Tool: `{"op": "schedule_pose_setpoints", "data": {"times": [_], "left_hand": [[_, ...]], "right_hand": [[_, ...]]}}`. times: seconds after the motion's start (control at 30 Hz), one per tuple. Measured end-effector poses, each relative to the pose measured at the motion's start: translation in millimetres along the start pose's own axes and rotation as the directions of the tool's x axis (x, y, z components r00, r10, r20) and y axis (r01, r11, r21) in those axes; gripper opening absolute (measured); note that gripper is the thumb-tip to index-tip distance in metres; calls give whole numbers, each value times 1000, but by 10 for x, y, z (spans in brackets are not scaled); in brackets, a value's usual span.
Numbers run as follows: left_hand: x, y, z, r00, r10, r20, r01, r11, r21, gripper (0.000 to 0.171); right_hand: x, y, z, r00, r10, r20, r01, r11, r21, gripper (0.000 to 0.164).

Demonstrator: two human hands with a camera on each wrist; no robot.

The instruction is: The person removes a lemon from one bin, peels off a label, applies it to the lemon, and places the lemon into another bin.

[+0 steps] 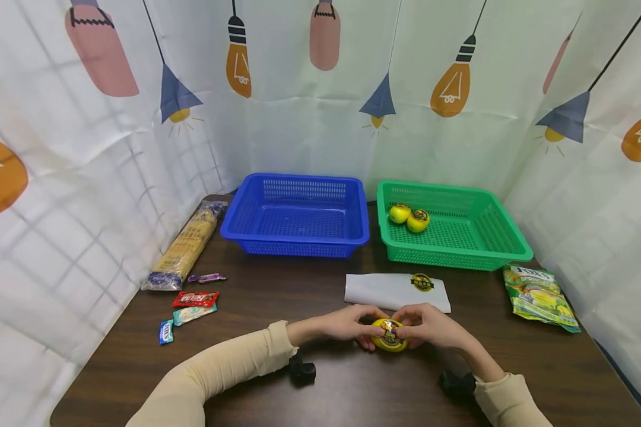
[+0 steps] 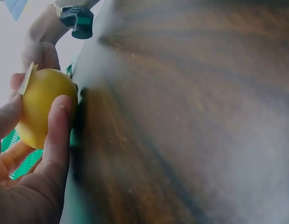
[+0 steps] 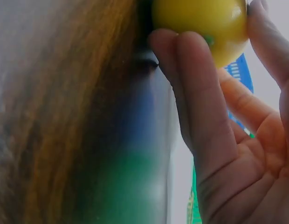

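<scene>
Both hands hold one yellow fruit (image 1: 389,344) between them, close over the brown table. A black-and-gold sticker (image 1: 391,332) lies on its upper side, with both thumbs at it. In the left wrist view an edge of the sticker (image 2: 27,78) stands off the peel. My left hand (image 1: 347,322) grips the fruit from the left, thumb on top and fingers below. From the right, my right hand (image 1: 432,325) grips it the same way. A green spot (image 3: 208,40) shows at one end of the fruit. Behind the hands lies a white sheet (image 1: 374,289) bearing a similar sticker (image 1: 422,282).
A blue basket (image 1: 295,247) stands at the back beside a green basket (image 1: 443,256) with two yellow fruits (image 1: 418,220). Left are a long noodle-like pack (image 1: 189,243), a red wrapper (image 1: 195,299) and several small wrapped sweets (image 1: 194,314). A green bag (image 1: 542,296) lies right.
</scene>
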State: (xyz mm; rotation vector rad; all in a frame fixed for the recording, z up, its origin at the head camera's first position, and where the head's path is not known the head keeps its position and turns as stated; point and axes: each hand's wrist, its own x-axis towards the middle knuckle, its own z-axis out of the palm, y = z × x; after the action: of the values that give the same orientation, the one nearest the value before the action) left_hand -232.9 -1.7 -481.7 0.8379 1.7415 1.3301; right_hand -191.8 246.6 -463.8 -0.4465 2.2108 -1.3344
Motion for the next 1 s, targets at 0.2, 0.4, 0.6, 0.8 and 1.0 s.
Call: {"op": "schedule_pose_setpoints", "data": {"times": [0.2, 0.4, 0.6, 0.8, 1.0], "left_hand": [[11, 49, -27, 1000, -10, 18, 10, 1000, -9, 35], [14, 137, 0, 997, -50, -52, 54, 995, 81, 35], [46, 229, 38, 987, -6, -164, 45, 970, 238, 34], [79, 188, 55, 986, 31, -166, 22, 951, 307, 32], [79, 148, 63, 986, 67, -153, -12, 942, 336, 32]], "right_hand": [[-23, -13, -12, 1000, 3, 1, -3, 1000, -15, 39], [0, -174, 42, 995, 57, -82, -66, 991, -113, 36], [80, -321, 60, 981, 62, -182, -107, 962, -250, 36], [110, -324, 70, 981, 53, -185, -97, 967, -236, 36], [152, -261, 106, 979, 32, -199, -83, 964, -254, 33]]}}
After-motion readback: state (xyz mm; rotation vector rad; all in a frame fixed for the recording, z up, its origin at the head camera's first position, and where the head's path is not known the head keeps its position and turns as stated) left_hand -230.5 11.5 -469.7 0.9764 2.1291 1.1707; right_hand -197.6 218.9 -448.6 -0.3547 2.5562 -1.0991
